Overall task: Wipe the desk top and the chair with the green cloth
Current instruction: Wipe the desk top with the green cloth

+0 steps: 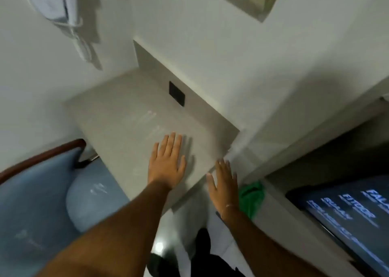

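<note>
The pale grey desk top fills the middle of the view. My left hand is spread flat, palm down, over its near right part and holds nothing. My right hand hovers open, fingers apart, just past the desk's right corner. The green cloth lies crumpled on a lower ledge right beside my right wrist; neither hand holds it. The blue padded chair with a dark wooden frame stands at lower left, its seat tucked partly under the desk edge.
A dark screen with white text leans at the lower right. A black socket plate sits in the panel behind the desk. A white wall phone with a coiled cord hangs at top left. Tiled floor shows between my arms.
</note>
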Motion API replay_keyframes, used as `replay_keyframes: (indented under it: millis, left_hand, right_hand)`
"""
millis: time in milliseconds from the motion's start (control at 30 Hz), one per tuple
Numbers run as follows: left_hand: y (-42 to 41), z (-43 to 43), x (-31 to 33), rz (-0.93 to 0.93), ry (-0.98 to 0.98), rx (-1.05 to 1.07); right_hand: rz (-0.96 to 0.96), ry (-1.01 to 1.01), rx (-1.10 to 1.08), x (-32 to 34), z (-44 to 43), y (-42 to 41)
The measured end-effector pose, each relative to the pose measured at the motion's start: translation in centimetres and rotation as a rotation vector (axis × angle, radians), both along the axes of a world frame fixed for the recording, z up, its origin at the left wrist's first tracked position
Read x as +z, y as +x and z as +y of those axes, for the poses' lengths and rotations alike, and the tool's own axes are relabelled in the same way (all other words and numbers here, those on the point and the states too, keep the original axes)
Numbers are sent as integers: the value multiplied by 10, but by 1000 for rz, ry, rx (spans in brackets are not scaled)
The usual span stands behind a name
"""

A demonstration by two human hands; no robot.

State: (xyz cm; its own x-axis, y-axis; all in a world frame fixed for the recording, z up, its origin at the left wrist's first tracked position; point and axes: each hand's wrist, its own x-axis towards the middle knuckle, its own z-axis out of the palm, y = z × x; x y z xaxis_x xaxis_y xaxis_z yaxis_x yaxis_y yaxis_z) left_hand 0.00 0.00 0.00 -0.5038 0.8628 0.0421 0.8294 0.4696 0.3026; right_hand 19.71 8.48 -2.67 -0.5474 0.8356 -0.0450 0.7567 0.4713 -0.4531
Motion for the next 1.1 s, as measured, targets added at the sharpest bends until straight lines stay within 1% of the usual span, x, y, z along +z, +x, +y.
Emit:
replay_keyframes:
  millis: [33,100,200,267,367,400,467,500,567,733,833,867,900,967,1033,1100]
  left_hand:
    - [11,-6,-12,-43,-49,-13]
    - [29,-20,-40,-41,-79,-43]
    - [51,-45,-76,-40,-158,-51]
    - [56,-57,-87,-48,-204,-53]
    - [62,-78,-95,-77,-243,-16]
    - [60,-85,-95,-76,-258,1]
    - [57,-96,-93,-89,-295,17]
    - [56,-102,-93,-93,-311,28]
    - [50,-119,-92,-110,-345,90]
    - [42,-145,-94,-138,-356,235]
    - [40,-156,-97,-180,-319,371]
    - [40,-158,-97,-190,-304,407]
    - [38,-162,-97,-202,-286,439]
    - [36,-169,-98,-219,-253,475]
    - [33,-178,-101,-218,-242,491]
    - [25,-188,-103,-226,-235,530]
  right_hand:
    - [-3,-73,-87,-11,-6,19]
    - [-30,-139,-266,-36,-12,56]
    - [-146,-207,-448,-59,-3,91]
    - [-220,-282,-464,-69,7,94]
    - [-265,-386,-425,-87,14,92]
    - [-268,-398,-410,-94,14,90]
    - [-275,-327,-423,-106,13,95]
    - [-257,-287,-430,-112,12,100]
    - [-156,-249,-444,-124,8,105]
    - [89,-295,-596,-130,-5,107]
    - [221,-336,-702,-119,-27,86]
    - [280,-342,-699,-114,-37,73]
    - [338,-359,-650,-109,-48,56]
    - [392,-423,-453,-98,-70,19]
    - [355,-415,-192,-91,-89,-22]
    - [256,-418,68,-89,-108,-67]
